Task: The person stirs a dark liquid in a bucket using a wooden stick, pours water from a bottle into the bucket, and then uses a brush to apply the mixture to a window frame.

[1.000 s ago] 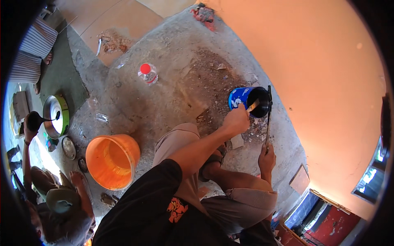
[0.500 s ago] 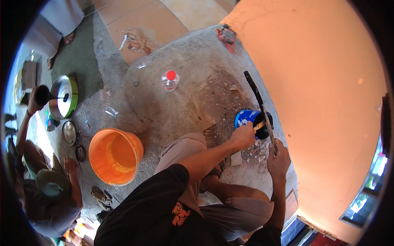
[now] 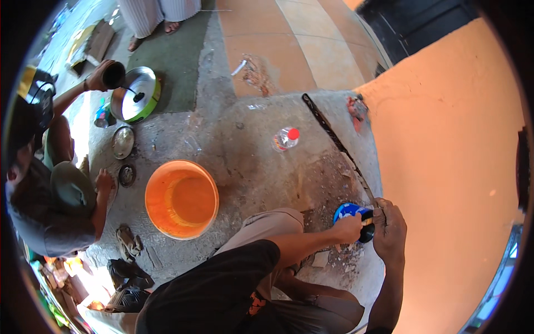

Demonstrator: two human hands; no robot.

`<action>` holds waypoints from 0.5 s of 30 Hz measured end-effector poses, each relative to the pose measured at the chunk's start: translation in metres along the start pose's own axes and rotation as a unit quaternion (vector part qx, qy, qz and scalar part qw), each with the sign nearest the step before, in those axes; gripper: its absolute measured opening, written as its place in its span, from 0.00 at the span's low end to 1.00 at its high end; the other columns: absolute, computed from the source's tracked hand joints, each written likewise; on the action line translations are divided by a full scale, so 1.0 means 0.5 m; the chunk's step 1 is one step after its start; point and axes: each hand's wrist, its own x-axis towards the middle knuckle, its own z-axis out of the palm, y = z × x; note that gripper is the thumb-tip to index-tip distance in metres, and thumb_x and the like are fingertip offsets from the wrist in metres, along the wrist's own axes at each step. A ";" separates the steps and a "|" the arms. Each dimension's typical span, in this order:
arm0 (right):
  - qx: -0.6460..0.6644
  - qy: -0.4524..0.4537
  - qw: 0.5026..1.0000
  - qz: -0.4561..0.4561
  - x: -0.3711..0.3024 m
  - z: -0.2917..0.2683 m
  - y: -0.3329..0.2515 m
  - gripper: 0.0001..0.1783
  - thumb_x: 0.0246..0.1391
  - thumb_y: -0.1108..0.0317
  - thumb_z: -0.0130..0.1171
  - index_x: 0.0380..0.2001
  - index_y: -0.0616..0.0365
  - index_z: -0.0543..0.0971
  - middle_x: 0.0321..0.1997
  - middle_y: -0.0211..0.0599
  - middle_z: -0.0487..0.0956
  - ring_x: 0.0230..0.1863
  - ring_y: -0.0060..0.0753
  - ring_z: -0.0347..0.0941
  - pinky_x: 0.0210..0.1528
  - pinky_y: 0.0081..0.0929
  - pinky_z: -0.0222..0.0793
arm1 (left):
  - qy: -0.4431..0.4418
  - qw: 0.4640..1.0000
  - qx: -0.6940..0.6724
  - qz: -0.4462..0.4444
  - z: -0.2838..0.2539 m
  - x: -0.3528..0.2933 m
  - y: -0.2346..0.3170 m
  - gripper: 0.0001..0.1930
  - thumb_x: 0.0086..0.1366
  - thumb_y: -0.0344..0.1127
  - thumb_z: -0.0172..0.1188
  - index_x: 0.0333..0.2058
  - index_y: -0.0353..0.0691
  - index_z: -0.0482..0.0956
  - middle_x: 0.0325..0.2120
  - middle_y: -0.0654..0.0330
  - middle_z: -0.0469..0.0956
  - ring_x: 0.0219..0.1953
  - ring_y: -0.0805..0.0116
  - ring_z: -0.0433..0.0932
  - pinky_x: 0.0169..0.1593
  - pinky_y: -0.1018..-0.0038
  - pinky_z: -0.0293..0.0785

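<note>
Over a blue can (image 3: 346, 210) with black paint inside, my left hand (image 3: 349, 229) is closed round what looks like a paintbrush (image 3: 367, 221). Its light-coloured part shows beyond the fist; the bristles cannot be made out. My right hand (image 3: 390, 225) grips the near end of a long thin stick (image 3: 334, 136), just right of the can. Black paint covers the stick's far part, while the part close to my hand looks bare and brownish. The stick slants away to the far left above the concrete floor.
An orange bucket (image 3: 182, 200) stands left of my knee, and a red-capped plastic bottle (image 3: 286, 139) lies ahead. An orange wall (image 3: 445, 139) rises at right. At left, a co-worker's hand (image 3: 100, 76) tips a dark container, black liquid running into a green-sided round tin (image 3: 149, 106).
The view has shifted, so the scene sits farther right and lower. The stick has swung to slant more to the left. Both hands keep their holds by the can.
</note>
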 end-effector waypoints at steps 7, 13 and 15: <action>0.015 -0.027 0.998 -0.061 0.069 0.009 -0.077 0.11 0.63 0.68 0.54 0.43 0.65 0.79 0.33 0.45 0.78 0.33 0.44 0.72 0.36 0.36 0.69 | 0.009 0.998 -0.039 0.053 -0.025 -0.021 0.010 0.17 0.66 0.34 0.54 0.48 0.27 0.69 0.38 0.37 0.80 0.42 0.41 0.81 0.44 0.51 0.75; 0.016 -0.011 0.991 -0.135 0.111 0.039 -0.112 0.11 0.58 0.71 0.58 0.43 0.63 0.80 0.37 0.45 0.82 0.36 0.48 0.72 0.39 0.40 0.69 | 0.046 0.994 -0.038 0.093 -0.026 -0.005 -0.020 0.17 0.62 0.31 0.55 0.48 0.28 0.70 0.38 0.37 0.80 0.42 0.41 0.81 0.44 0.52 0.76; 0.011 -0.002 0.985 -0.170 0.126 0.048 -0.125 0.11 0.57 0.71 0.58 0.43 0.62 0.80 0.37 0.45 0.82 0.36 0.47 0.72 0.39 0.40 0.69 | 0.059 0.992 -0.023 0.108 -0.025 0.005 -0.027 0.16 0.62 0.31 0.55 0.47 0.29 0.70 0.37 0.37 0.80 0.41 0.41 0.81 0.43 0.51 0.76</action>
